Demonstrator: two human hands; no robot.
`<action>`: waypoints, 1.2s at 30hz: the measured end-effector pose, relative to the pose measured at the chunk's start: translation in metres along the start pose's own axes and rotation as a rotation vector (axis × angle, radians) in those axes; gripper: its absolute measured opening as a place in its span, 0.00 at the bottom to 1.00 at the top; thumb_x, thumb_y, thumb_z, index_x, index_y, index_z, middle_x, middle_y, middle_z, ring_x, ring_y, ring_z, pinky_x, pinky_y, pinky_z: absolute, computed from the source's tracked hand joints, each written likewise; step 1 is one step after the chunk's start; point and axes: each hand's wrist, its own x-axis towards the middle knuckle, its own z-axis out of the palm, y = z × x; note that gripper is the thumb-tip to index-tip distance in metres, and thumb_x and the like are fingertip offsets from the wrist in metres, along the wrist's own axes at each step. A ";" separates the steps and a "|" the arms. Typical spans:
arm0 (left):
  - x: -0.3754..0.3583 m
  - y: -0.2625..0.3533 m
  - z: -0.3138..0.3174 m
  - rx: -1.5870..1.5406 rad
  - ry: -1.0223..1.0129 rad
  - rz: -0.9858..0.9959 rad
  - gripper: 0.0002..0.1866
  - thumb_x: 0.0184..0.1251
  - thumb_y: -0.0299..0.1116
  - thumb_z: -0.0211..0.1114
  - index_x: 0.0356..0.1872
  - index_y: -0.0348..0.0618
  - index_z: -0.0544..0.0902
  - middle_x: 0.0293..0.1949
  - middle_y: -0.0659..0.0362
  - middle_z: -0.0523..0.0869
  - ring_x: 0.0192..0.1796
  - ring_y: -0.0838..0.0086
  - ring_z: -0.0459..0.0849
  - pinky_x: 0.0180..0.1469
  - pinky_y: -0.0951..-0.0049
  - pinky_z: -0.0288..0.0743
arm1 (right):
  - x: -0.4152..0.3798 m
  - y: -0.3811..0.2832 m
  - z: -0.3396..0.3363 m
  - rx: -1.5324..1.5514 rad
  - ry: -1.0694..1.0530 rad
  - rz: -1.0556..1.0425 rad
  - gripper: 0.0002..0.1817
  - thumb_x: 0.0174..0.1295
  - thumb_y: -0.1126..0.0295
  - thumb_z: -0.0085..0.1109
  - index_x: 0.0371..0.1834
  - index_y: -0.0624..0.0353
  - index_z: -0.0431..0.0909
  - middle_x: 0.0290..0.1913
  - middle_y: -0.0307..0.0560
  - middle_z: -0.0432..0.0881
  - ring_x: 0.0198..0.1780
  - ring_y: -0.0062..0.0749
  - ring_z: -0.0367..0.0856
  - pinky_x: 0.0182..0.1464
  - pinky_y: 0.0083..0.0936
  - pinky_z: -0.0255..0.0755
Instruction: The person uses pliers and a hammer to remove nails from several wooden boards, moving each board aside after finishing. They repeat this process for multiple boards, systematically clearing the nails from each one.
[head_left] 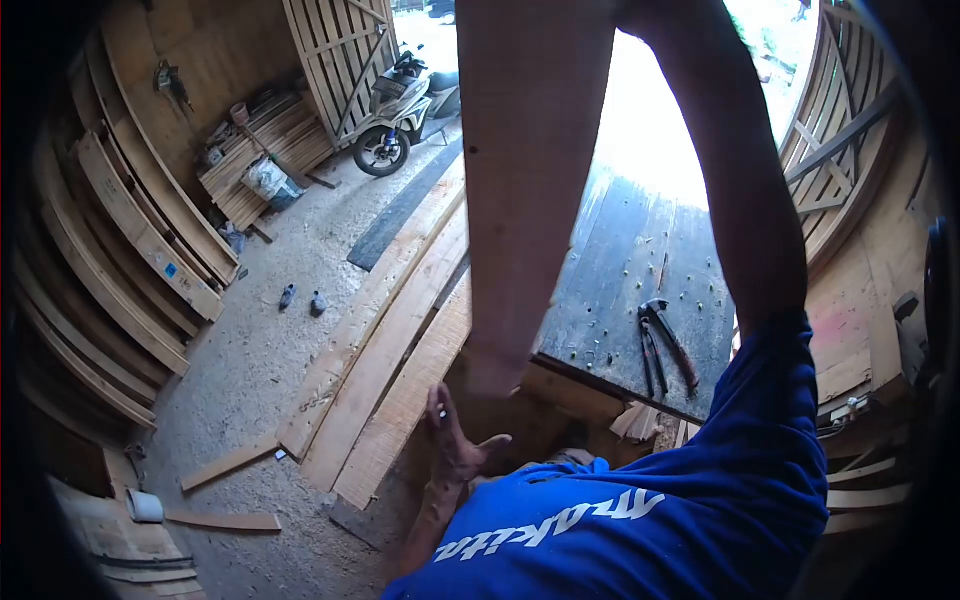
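A wide wooden board (530, 180) stands raised close in front of me, its top running out of view. My right arm is stretched up beside it, and my right hand (630, 14) grips the board's edge at the top of the view, only partly showing. Below the board's lower end is my left hand (460, 450), open, with thumb and fingers apart and not touching the board. A small bright spot shows at its fingers; I cannot make out what it is. Several long planks (390, 360) lie side by side just beyond the left hand.
A dark workbench (620, 270) at right carries a hammer (672, 345), pincers (652, 355) and scattered small bits. Boards lean along the left wall (140, 220). A scooter (395, 115) stands near the doorway; sandals (318, 303) lie on the floor.
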 end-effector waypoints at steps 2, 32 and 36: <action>-0.025 -0.029 0.018 0.008 0.010 -0.073 0.79 0.44 0.75 0.78 0.87 0.41 0.41 0.79 0.28 0.55 0.79 0.31 0.60 0.75 0.36 0.64 | -0.011 0.006 0.009 0.023 0.067 0.023 0.28 0.78 0.53 0.62 0.68 0.66 0.78 0.56 0.48 0.87 0.53 0.34 0.88 0.54 0.33 0.83; -0.076 -0.016 0.057 0.052 -0.479 -0.309 0.24 0.59 0.33 0.78 0.59 0.46 0.88 0.50 0.55 0.88 0.52 0.52 0.84 0.57 0.54 0.80 | -0.443 0.418 -0.297 -0.634 0.904 1.283 0.19 0.69 0.66 0.66 0.58 0.68 0.84 0.48 0.55 0.88 0.45 0.43 0.90 0.34 0.41 0.88; -0.003 0.023 0.144 0.015 -0.538 -0.285 0.24 0.64 0.35 0.76 0.61 0.43 0.85 0.51 0.51 0.86 0.54 0.49 0.82 0.59 0.53 0.78 | -0.445 0.377 -0.339 -0.471 0.854 1.103 0.17 0.73 0.66 0.61 0.60 0.62 0.85 0.46 0.49 0.88 0.41 0.32 0.88 0.38 0.34 0.88</action>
